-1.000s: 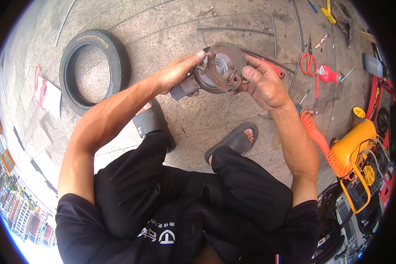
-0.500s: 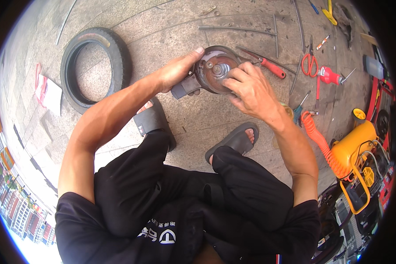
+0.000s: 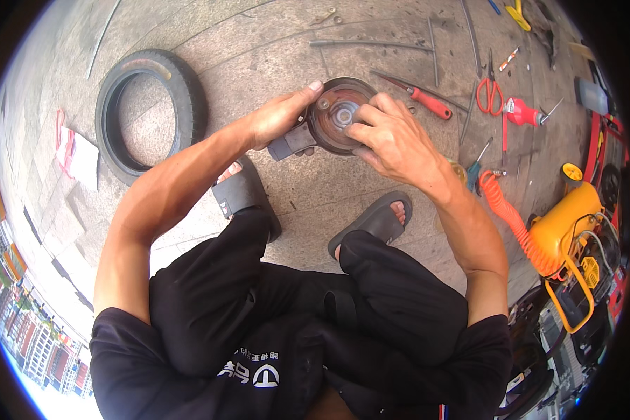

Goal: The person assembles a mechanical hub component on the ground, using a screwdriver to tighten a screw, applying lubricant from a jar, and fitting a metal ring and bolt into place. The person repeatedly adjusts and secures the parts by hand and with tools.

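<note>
A round, shallow metal housing [image 3: 324, 131] with a rusty brown inside and a bright ringed hub at its middle is held up over the paving. A grey arm [image 3: 291, 143] sticks out from its lower left. My left hand [image 3: 281, 120] is closed round the left side, thumb on the rim and fingertips showing underneath. My right hand [image 3: 392, 136] is at the right side, its fingers bent over the rim and into the open face near the hub. The fingertips hide part of the inside; whether they also pinch a small part cannot be seen.
A black tyre [image 3: 152, 115] lies at left, near a white paper [image 3: 84, 162]. At right are a red-handled screwdriver [image 3: 431, 103], red scissors [image 3: 491, 98], a red bottle [image 3: 522, 112], thin rods [image 3: 371, 44] and a yellow air compressor [image 3: 567, 220] with an orange coiled hose [image 3: 505, 218].
The housing has shifted slightly left and down, and its face is turned a little differently. My right fingers have moved slightly left across the face. Both hands keep their places on it.
</note>
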Motion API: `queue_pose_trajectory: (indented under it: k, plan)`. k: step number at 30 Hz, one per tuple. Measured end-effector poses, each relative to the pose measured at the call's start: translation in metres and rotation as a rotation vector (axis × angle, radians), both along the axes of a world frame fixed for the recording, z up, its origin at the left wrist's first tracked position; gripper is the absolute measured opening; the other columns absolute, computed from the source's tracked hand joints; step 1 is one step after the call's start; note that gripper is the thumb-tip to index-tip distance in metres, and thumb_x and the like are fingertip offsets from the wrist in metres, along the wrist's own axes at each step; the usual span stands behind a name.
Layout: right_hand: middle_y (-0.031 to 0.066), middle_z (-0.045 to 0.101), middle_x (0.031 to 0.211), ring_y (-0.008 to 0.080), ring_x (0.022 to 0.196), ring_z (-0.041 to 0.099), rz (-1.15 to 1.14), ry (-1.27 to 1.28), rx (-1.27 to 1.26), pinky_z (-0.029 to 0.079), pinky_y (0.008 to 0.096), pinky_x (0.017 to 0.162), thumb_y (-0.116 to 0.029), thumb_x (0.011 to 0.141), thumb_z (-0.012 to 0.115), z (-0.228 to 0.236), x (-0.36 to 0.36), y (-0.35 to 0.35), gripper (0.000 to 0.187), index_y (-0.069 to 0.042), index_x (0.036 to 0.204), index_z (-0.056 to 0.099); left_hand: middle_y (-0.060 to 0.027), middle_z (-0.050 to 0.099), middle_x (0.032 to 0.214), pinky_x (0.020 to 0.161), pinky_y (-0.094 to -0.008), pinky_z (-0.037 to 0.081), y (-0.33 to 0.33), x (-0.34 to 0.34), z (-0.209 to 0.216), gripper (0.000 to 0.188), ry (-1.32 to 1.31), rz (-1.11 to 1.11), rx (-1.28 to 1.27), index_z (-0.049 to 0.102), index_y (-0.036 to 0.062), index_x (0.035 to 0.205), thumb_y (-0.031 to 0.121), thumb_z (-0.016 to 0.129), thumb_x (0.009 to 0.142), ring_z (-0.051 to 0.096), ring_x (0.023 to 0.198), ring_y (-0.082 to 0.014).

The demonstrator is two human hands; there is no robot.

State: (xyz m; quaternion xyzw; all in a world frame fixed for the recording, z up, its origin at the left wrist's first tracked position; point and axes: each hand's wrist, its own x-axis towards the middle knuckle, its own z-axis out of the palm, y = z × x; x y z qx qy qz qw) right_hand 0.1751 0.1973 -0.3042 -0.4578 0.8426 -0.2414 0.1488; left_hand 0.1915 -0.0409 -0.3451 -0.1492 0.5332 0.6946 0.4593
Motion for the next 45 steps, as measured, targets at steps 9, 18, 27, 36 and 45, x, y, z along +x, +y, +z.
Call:
queue_pose_trajectory:
  k: [9, 18, 27, 36, 45]
  plan:
    - [0.0069, 0.06, 0.1, 0.0292, 0.1, 0.054, 0.016, 0.056, 0.029, 0.046, 0.0408, 0.082, -0.006, 0.061, 0.078, -0.002, -0.001, 0.0, 0.036, -0.005, 0.095, 0.067, -0.0165, 0.064, 0.112, 0.058, -0.0284, 0.056, -0.001, 0.003, -0.011, 0.056, 0.117, -0.062, -0.068, 0.043, 0.002, 0.14, 0.038, 0.054, 0.099, 0.067, 0.073, -0.0174]
    - [0.0068, 0.06, 0.096, 0.0276, 0.095, 0.056, -0.025, 0.116, 0.134, 0.049, 0.0397, 0.078, -0.005, 0.068, 0.072, -0.002, -0.001, -0.004, 0.026, -0.005, 0.094, 0.068, -0.0079, 0.062, 0.119, 0.089, -0.029, 0.053, 0.006, 0.008, -0.021, 0.042, 0.19, 0.042, 0.007, 0.048, 0.004, 0.136, 0.024, 0.056, 0.1, 0.061, 0.105, -0.0145]
    - [0.0097, 0.06, 0.099, 0.0309, 0.085, 0.064, -0.058, 0.01, 0.185, 0.054, 0.0415, 0.072, -0.008, 0.073, 0.069, -0.001, 0.001, -0.005, 0.024, -0.005, 0.097, 0.066, -0.009, 0.062, 0.116, 0.086, -0.0289, 0.052, 0.009, 0.012, -0.025, 0.043, 0.142, 0.167, 0.055, 0.052, 0.0024, 0.131, 0.027, 0.06, 0.098, 0.06, 0.102, -0.0145]
    - [0.0124, 0.062, 0.1, 0.0346, 0.079, 0.065, -0.189, -0.096, 0.074, 0.053, 0.0438, 0.068, -0.012, 0.077, 0.074, -0.005, 0.003, -0.007, 0.029, -0.001, 0.102, 0.064, -0.0065, 0.064, 0.109, 0.083, -0.029, 0.052, 0.014, 0.015, -0.029, 0.034, 0.204, 0.204, 0.03, 0.056, 0.0029, 0.125, 0.022, 0.061, 0.097, 0.06, 0.096, -0.0126]
    - [0.0146, 0.07, 0.078, 0.0218, 0.069, 0.068, -0.718, -0.734, -0.178, 0.053, 0.0327, 0.064, -0.016, 0.089, 0.064, -0.011, 0.004, -0.03, 0.031, 0.002, 0.114, 0.065, -0.0081, 0.065, 0.11, 0.085, -0.0296, 0.052, 0.028, 0.018, -0.027, 0.032, 0.248, 0.415, 0.073, 0.054, 0.0014, 0.124, 0.017, 0.061, 0.097, 0.061, 0.098, -0.0135]
